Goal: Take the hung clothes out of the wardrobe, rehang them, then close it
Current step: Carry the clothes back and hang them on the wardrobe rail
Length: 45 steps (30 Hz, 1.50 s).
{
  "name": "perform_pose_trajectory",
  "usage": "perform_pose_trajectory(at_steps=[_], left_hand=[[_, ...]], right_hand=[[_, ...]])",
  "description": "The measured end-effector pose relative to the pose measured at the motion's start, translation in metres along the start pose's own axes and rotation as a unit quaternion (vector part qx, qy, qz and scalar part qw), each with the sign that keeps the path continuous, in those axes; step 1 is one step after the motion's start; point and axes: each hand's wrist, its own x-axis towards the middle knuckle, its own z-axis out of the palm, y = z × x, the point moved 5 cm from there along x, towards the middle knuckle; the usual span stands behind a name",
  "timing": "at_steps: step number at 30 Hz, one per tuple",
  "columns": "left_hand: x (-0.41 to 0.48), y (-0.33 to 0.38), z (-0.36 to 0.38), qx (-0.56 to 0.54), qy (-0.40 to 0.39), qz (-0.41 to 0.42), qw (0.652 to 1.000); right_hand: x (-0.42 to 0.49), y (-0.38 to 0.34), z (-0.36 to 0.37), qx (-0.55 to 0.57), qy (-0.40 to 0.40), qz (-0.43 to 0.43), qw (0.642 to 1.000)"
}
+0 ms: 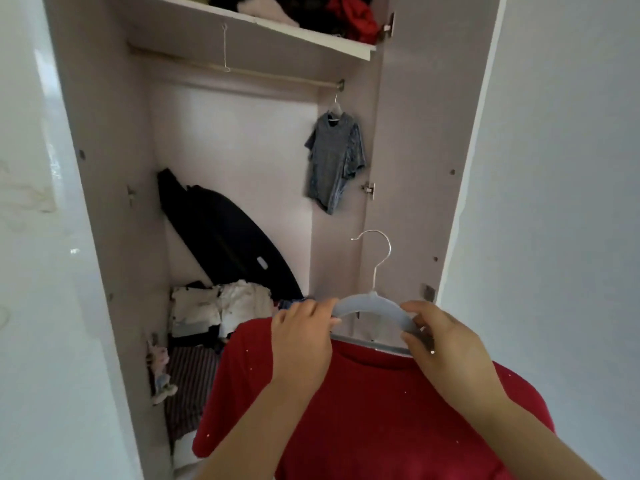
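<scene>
Open wardrobe (114, 168) seen from the head camera, with its right door (426, 150) swung outward. In the foreground, outside the wardrobe, both hands hold a pale grey-blue hanger (372, 303) whose metal hook (377, 251) points up and curls to the left. The left hand (301, 337) has its fingers curled round the hanger's left arm; the right hand (446, 344) pinches the right arm between thumb and fingers. A red top (381, 410) hangs below the hands, its neckline just under the hanger's lower bar; whether the hanger's arms sit inside the shoulders cannot be told, since the hands cover them. Inside, a pale rail (242, 72) crosses the upper compartment beneath a shelf (277, 32). A grey patterned shirt (334, 161) hangs on its own hanger at the rail's right end, close to the door hinge. A bare wire hook (225, 46) hangs near the rail's left part. The shelf carries crumpled garments, among them a red cloth (353, 15). A long black item (225, 233) leans diagonally against the back wall, and under it lies a pile of folded clothes (221, 306), white pieces on top and a striped fabric (190, 379) lower down at the left.
</scene>
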Motion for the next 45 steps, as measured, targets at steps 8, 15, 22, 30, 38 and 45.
perform_pose_trajectory(at_steps=[8,15,22,30,38,45], left_hand=[[0.109,-0.083,0.066,0.014,0.029,-0.018,0.999],[0.210,-0.138,0.122,-0.004,0.049,-0.024,0.998],[0.302,-0.180,0.183,0.006,0.063,-0.051,0.997],[0.402,-0.217,0.226,0.014,0.062,-0.079,0.995],[0.503,-0.269,0.243,0.056,0.065,-0.023,0.996],[0.569,-0.328,0.246,0.070,0.060,0.007,0.996]], right_hand=[[0.133,0.006,0.066,-0.049,0.029,-0.059,0.997],[0.246,0.015,0.101,-0.087,0.128,-0.125,0.980],[0.360,0.033,0.138,-0.099,0.184,-0.198,0.958],[0.489,0.055,0.171,-0.092,0.171,-0.215,0.957],[0.606,0.063,0.200,-0.180,0.150,-0.185,0.954],[0.700,0.047,0.212,-0.249,0.126,-0.138,0.950]])
